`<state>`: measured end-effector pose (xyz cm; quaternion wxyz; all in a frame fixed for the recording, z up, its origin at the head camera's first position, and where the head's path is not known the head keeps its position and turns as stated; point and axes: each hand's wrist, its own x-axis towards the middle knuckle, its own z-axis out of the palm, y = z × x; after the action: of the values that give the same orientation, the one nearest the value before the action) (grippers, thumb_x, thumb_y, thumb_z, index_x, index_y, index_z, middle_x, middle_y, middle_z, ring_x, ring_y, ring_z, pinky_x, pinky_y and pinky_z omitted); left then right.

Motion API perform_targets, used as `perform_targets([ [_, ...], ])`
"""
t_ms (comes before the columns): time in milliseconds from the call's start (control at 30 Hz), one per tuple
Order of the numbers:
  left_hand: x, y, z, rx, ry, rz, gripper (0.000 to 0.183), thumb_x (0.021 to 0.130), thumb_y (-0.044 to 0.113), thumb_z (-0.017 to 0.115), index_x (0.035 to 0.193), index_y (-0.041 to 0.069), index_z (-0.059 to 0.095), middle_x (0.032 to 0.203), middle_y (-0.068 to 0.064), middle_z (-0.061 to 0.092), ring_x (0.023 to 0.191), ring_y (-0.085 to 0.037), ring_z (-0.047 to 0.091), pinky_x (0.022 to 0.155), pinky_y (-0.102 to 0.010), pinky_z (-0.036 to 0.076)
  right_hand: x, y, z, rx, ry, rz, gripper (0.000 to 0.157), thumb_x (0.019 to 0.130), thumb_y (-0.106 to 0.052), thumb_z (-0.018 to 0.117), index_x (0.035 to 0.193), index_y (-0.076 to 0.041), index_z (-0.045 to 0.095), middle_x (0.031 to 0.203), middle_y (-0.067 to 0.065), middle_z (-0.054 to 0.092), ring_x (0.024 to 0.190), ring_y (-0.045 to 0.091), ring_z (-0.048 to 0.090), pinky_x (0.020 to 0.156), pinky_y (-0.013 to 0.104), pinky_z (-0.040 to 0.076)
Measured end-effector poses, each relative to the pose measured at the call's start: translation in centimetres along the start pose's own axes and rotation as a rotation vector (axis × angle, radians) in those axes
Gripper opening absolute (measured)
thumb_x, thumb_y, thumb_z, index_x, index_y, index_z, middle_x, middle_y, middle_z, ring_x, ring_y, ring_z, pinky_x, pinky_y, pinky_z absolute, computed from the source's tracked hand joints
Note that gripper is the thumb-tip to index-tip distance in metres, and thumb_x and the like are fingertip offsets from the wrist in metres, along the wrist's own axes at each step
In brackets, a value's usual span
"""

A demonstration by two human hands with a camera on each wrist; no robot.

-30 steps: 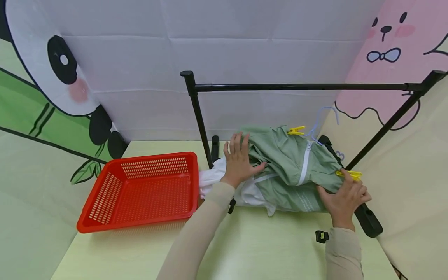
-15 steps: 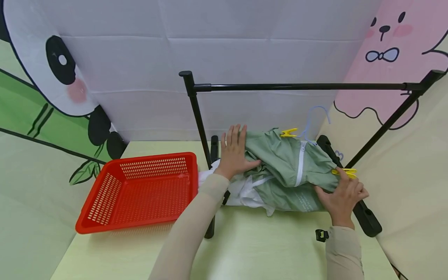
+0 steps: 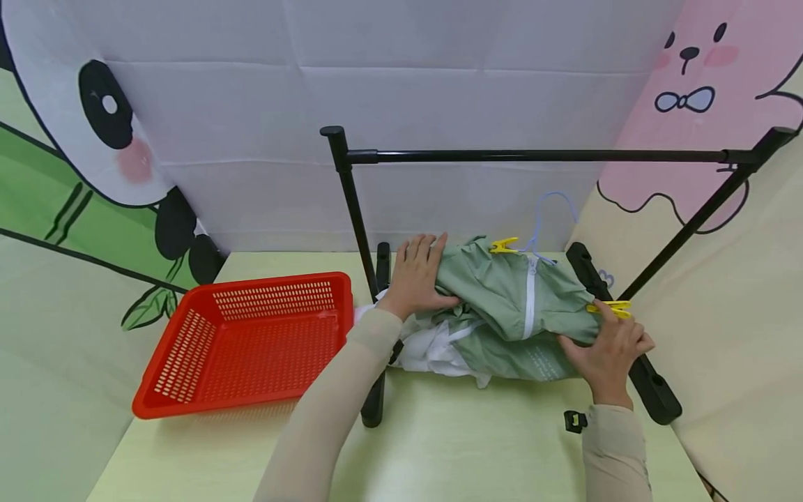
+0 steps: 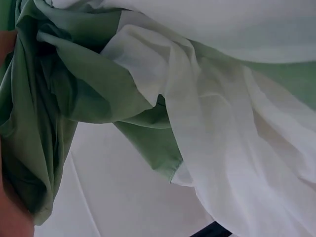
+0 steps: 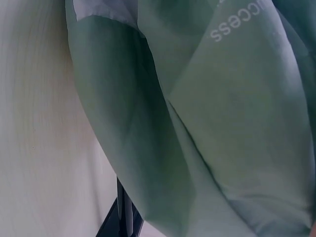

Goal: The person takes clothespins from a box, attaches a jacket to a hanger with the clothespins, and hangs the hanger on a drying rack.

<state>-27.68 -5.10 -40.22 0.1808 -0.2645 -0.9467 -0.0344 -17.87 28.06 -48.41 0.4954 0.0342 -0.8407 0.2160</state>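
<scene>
A green and white zip jacket (image 3: 483, 286) with a white zipper lies bunched across the lower part of a black rack (image 3: 539, 155). A blue hanger (image 3: 538, 219) pokes out at its top. One yellow clothespin (image 3: 504, 245) sits beside the hanger hook, another yellow clothespin (image 3: 608, 308) at the right side. My left hand (image 3: 416, 282) rests on the jacket's left side, fingers extended and thumb spread. My right hand (image 3: 607, 355) grips the right edge, its index finger by the right clothespin. Both wrist views show mostly hanging jacket fabric (image 4: 217, 123); lettering (image 5: 239, 22) shows in the right one.
A red perforated basket (image 3: 263, 348) stands on the pale table (image 3: 477, 446) left of the rack. The rack's black feet (image 3: 654, 390) stand on the tabletop. A printed cloth (image 3: 251, 118) hangs behind.
The jacket, hanger and clothespins have shifted left, with both my hands moving along. More of the rack's left foot shows. The basket stays in place.
</scene>
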Motion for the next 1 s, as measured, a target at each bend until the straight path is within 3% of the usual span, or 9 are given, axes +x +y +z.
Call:
perform_targets([
  [300, -0.7, -0.3, 0.4, 0.083, 0.044, 0.063, 0.114, 0.072, 0.079, 0.065, 0.153, 0.008, 0.027, 0.134, -0.015, 0.045, 0.117, -0.032, 0.045, 0.09, -0.045, 0.036, 0.1, 0.2, 0.2, 0.026, 0.017, -0.025, 0.073, 0.076, -0.062, 0.056, 0.127, -0.011, 0.049, 0.089, 0.032, 0.042, 0.075, 0.049, 0.029, 0.075, 0.055, 0.008],
  [567, -1.3, -0.6, 0.9, 0.167, 0.075, 0.091, 0.113, 0.07, 0.084, 0.061, 0.148, 0.008, 0.031, 0.12, -0.014, 0.046, 0.1, -0.028, 0.044, 0.08, -0.04, 0.035, 0.2, 0.2, 0.3, 0.034, 0.022, -0.052, 0.071, 0.073, -0.058, 0.058, 0.125, -0.01, 0.051, 0.087, 0.031, 0.041, 0.073, 0.048, 0.03, 0.073, 0.055, 0.008],
  [800, -1.9, -0.9, 1.4, 0.215, 0.102, 0.109, 0.111, 0.07, 0.084, 0.06, 0.146, 0.008, 0.032, 0.115, -0.013, 0.044, 0.094, -0.026, 0.04, 0.075, -0.037, 0.034, 0.3, -0.1, 0.1, 0.023, -0.031, -0.047, 0.071, 0.077, -0.057, 0.055, 0.129, -0.01, 0.049, 0.087, 0.03, 0.039, 0.075, 0.049, 0.03, 0.075, 0.055, 0.009],
  [1000, -2.4, -0.9, 1.6, 0.217, 0.099, 0.102, 0.105, 0.073, 0.079, 0.063, 0.144, 0.008, 0.032, 0.119, -0.013, 0.044, 0.099, -0.027, 0.042, 0.078, -0.038, 0.035, 0.0, 0.0, 0.0, 0.014, -0.079, -0.043, 0.072, 0.078, -0.058, 0.053, 0.13, -0.008, 0.046, 0.088, 0.032, 0.038, 0.076, 0.049, 0.029, 0.076, 0.056, 0.008],
])
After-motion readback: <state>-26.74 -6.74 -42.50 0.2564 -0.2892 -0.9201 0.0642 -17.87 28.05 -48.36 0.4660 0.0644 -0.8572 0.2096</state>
